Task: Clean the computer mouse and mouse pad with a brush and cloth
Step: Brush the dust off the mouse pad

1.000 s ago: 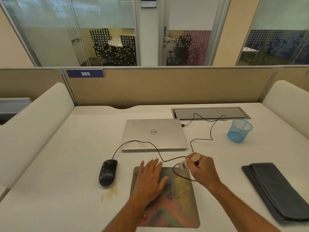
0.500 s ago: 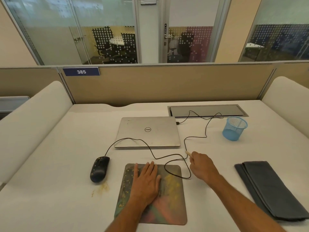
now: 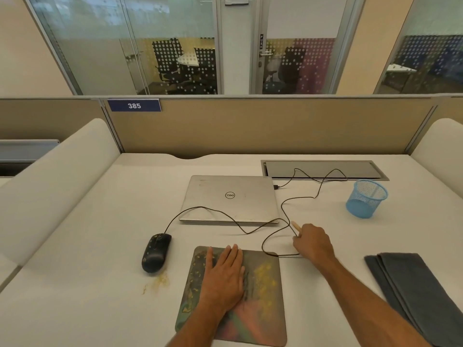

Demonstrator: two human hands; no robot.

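Observation:
A colourful mouse pad (image 3: 265, 311) dusted with yellow crumbs lies near the desk's front edge. My left hand (image 3: 224, 279) rests flat on it, fingers together. Left of the pad sits a black wired mouse (image 3: 155, 252), speckled with crumbs. My right hand (image 3: 313, 244) is closed around a brush; only its pale wooden handle tip (image 3: 295, 225) shows above the fist, just right of the pad's far corner. A folded dark grey cloth (image 3: 416, 294) lies at the right.
A closed silver laptop (image 3: 230, 199) lies behind the pad. The mouse cable (image 3: 283, 209) loops across the desk beside my right hand to the laptop. A blue mesh cup (image 3: 366, 198) stands at the right. Yellow crumbs (image 3: 159, 283) lie below the mouse.
My right hand has moved off the pad's far corner to the right with the brush; the brush head is now hidden in the fist. The left hand stays flat on the pad.

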